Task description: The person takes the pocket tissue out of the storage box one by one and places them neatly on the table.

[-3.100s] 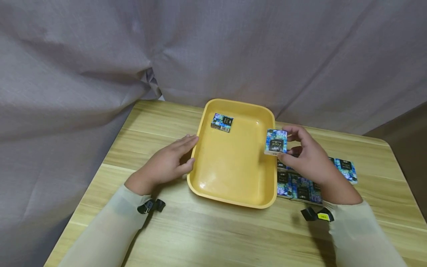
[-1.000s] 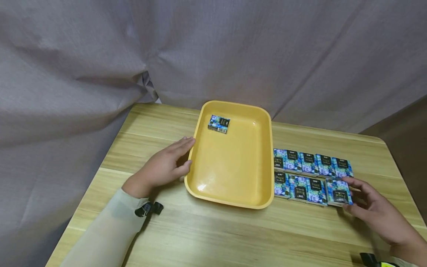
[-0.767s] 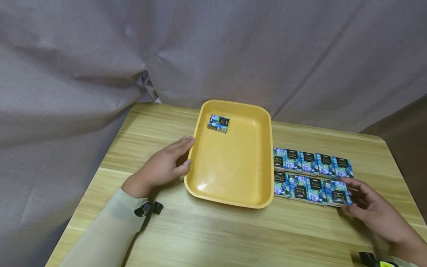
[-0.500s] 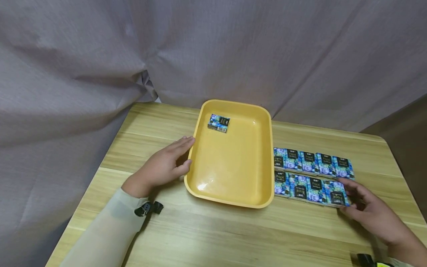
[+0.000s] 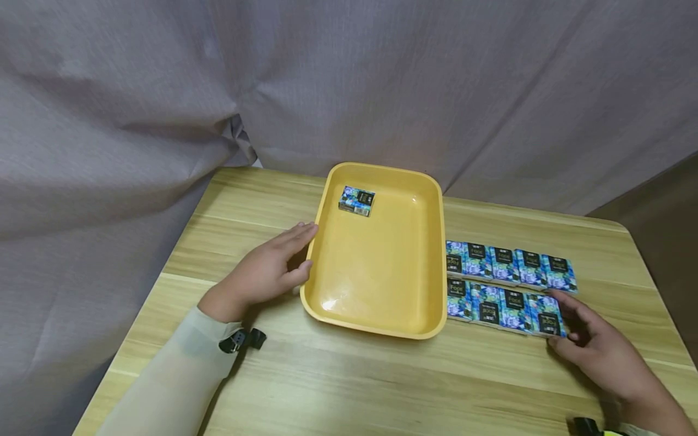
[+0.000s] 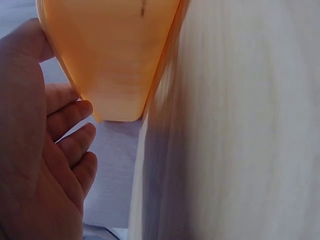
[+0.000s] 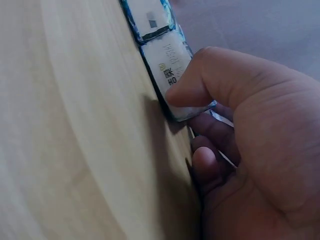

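In the head view, my right hand [image 5: 608, 348] pinches the end pack [image 5: 547, 315] of the front row, a small boxy pack with blue-purple floral print and a black label. The right wrist view shows my thumb [image 7: 192, 90] on that pack's pale printed side, with fingers at its end. The pack lies flush against its neighbour. My left hand [image 5: 267, 272] rests against the left rim of a yellow tray [image 5: 376, 332], fingers lightly bent and thumb apart. A single similar pack [image 5: 357, 200] lies in the tray's far left corner.
Two rows of matching packs, the back row [image 5: 503, 264] and the front row, lie right of the tray, their left ends close to its wall. A grey curtain [image 5: 349, 79] hangs behind the wooden table [image 5: 349, 387].
My right hand has carried its pack from over the tray's right rim to the front row's right end, then slid it left against its neighbour. My left hand stays at the tray.
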Motion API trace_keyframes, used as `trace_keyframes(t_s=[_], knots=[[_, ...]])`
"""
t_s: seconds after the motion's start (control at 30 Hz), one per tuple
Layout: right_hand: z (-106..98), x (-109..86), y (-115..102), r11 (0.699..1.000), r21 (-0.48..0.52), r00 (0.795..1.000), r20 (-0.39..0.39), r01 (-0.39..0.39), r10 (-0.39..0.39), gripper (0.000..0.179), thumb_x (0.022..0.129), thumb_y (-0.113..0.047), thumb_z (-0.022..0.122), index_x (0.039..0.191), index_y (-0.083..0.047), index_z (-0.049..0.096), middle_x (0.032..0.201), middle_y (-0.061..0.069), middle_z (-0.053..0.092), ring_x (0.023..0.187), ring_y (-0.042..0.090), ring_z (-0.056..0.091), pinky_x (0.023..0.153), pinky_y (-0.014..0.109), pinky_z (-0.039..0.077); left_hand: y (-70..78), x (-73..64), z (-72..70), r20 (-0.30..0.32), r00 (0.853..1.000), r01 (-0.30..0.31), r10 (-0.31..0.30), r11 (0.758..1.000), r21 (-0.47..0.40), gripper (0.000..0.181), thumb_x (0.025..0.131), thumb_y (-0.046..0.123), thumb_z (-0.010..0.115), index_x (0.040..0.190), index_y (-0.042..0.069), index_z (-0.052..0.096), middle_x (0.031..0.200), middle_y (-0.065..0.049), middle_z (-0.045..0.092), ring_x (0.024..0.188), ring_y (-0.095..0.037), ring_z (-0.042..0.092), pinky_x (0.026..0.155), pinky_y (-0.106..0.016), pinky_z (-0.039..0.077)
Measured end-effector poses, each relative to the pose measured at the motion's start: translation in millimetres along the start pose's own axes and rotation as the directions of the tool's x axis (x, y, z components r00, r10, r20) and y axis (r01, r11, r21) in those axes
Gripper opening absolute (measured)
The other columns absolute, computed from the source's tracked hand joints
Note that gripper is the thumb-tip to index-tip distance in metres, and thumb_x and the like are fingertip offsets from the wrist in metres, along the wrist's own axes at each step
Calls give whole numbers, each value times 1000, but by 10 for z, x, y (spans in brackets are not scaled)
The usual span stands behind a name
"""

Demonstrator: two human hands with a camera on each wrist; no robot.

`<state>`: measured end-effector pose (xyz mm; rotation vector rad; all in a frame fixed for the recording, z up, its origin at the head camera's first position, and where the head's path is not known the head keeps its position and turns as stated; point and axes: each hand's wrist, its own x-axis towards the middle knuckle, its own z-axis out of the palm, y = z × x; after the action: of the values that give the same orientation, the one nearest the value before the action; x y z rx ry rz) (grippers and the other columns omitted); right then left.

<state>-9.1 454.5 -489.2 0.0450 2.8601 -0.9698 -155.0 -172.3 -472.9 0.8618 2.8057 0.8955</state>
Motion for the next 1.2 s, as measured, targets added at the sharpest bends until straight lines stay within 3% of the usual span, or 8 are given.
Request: trace_keyframes(t_s=[0.1, 0.2, 0.3, 0.53, 0.8, 0.9, 1.03, 1.2], knots=[[6, -7, -4, 1000, 3, 999, -25, 30, -30, 96, 102, -6, 83, 180, -24, 31, 168, 9, 52, 126, -30, 36, 84, -1, 42, 4, 1, -4, -1, 1000, 0, 0, 1000, -4, 73, 113, 44, 59, 178, 19, 36, 182, -1, 40, 172, -25, 35, 140, -50, 35], [25, -24, -9, 998, 19, 997, -59, 54, -53, 97, 99, -2, 84, 179, -18, 33, 150, -24, 50, 122, -27, 40, 84, 1, 44, 3, 3, -3, -3, 1000, -3, 3, 1000, -7, 73, 113, 44, 59, 178, 19, 37, 182, -2, 40, 172, -25, 35, 140, -51, 35], [58, -33, -16, 997, 49, 994, -87, 64, -59, 95, 98, 2, 84, 178, -12, 34, 142, -38, 43, 121, -23, 42, 85, 1, 43, -13, -3, 0, -4, 1000, -3, 3, 1000, 0, 73, 113, 45, 59, 178, 19, 36, 182, -1, 40, 172, -25, 35, 140, -51, 35], [104, -60, -12, 994, 86, 989, -132, 72, -60, 93, 98, 6, 82, 176, -13, 36, 145, -37, 45, 124, -19, 44, 85, 2, 42, -22, -11, -5, -7, 1000, -6, 6, 1000, 1, 73, 113, 43, 60, 178, 20, 36, 183, 0, 39, 172, -25, 35, 139, -51, 35], [-16, -97, 4, 959, 265, 986, -154, 106, -67, 90, 100, 21, 67, 176, -18, 35, 150, -32, 54, 127, -17, 54, 83, 4, 52, -1, 0, -14, -3, 1000, -4, 4, 1000, -9, 73, 113, 44, 58, 178, 20, 36, 183, 0, 38, 172, -24, 34, 139, -51, 35], [-70, -97, -89, 964, 250, 983, -176, 88, -44, 85, 102, 17, 69, 172, -21, 40, 152, -29, 48, 124, -15, 53, 82, 3, 53, -2, 2, -13, -4, 1000, 0, 0, 1000, -12, 73, 113, 44, 59, 178, 21, 36, 183, 0, 38, 172, -24, 34, 139, -51, 35], [-120, -57, -296, 981, 174, 963, -267, 83, -35, 79, 101, 14, 72, 167, -22, 46, 153, -28, 42, 124, -10, 50, 85, 0, 50, -11, 4, -3, -4, 1000, -2, 2, 1000, -13, 74, 112, 44, 60, 178, 22, 35, 183, 0, 38, 172, -24, 34, 139, -52, 35], [-154, 37, -595, 970, 176, 941, -321, 165, -102, 75, 100, 20, 68, 165, -12, 49, 157, -20, 45, 127, -4, 55, 86, 1, 54, -32, 6, 14, -7, 1000, -12, 12, 1000, -6, 74, 113, 45, 59, 178, 21, 36, 183, -1, 39, 172, -24, 34, 139, -51, 35]])
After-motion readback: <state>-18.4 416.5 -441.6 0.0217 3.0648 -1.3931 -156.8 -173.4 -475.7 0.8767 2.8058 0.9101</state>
